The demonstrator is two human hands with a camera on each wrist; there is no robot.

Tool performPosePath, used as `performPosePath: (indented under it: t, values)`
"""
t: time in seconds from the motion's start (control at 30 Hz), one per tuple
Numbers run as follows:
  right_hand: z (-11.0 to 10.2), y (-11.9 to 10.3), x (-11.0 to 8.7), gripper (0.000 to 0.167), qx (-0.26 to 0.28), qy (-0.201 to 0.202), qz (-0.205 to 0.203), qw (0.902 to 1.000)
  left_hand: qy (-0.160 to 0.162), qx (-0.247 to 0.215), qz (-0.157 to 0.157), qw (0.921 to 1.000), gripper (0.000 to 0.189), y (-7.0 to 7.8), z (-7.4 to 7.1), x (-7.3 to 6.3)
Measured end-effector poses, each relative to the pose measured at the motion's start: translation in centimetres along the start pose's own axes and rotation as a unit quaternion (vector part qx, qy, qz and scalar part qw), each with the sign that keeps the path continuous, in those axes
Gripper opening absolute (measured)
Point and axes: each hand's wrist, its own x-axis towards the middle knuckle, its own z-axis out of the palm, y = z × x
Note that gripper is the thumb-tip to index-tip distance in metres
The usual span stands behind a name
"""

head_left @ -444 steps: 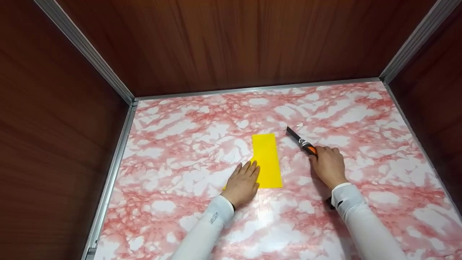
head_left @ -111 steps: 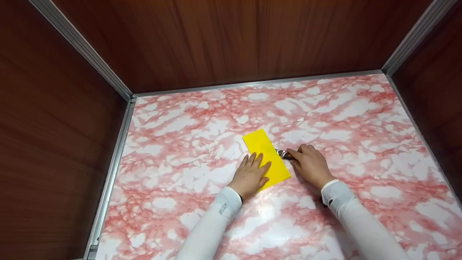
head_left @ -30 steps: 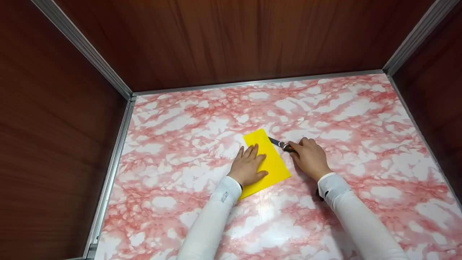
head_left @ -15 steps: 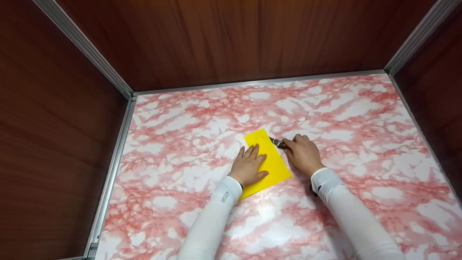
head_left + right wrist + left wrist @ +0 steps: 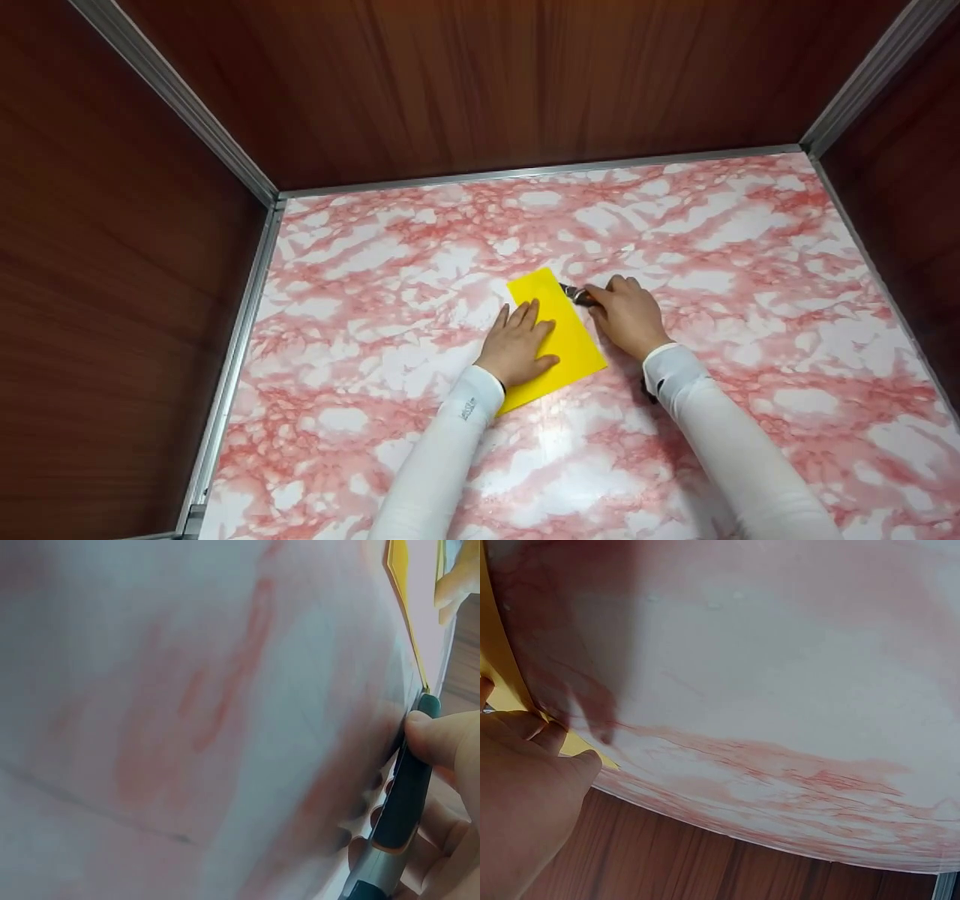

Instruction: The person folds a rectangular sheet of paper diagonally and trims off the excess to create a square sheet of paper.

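Note:
A sheet of yellow paper [image 5: 571, 346] lies slanted on the marbled tabletop. My left hand [image 5: 516, 351] rests flat on its left part, fingers spread, and hides that edge. At the paper's upper right edge, my right hand [image 5: 631, 315] grips a utility knife [image 5: 580, 296] with its tip toward the paper. Seen from the right wrist, the thumb lies along the dark handle [image 5: 405, 802], and the knife's front end meets the yellow edge [image 5: 418, 652]. The blade is mostly hidden; I cannot tell whether it is under the paper or inside a fold. The left wrist view shows fingers at the paper [image 5: 493, 637].
The red-and-white marbled tabletop [image 5: 360, 330] spreads around both hands. Dark wood panels [image 5: 465, 90] enclose it at the back and both sides. Metal framing [image 5: 225, 405] runs along its edges.
Since the oldest frame, the paper has turned counterclockwise and the knife has come to its right edge. In the last second the right hand moved slightly left and less blade shows.

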Motion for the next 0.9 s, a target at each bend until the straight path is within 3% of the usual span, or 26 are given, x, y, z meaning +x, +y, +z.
performPosePath:
  t: [0.63,0.9]
  values:
    - [-0.6,2.2,0.3,0.042,0.000,0.018,0.053,0.9984,0.001,0.000,0.005,1.0000,0.068,-0.1,0.0,-0.1]
    - [-0.8,2.9,0.0,0.042,0.012,0.027,0.057,0.9979,-0.005,-0.012,0.003,0.9999,0.069,-0.1,0.0,0.0]
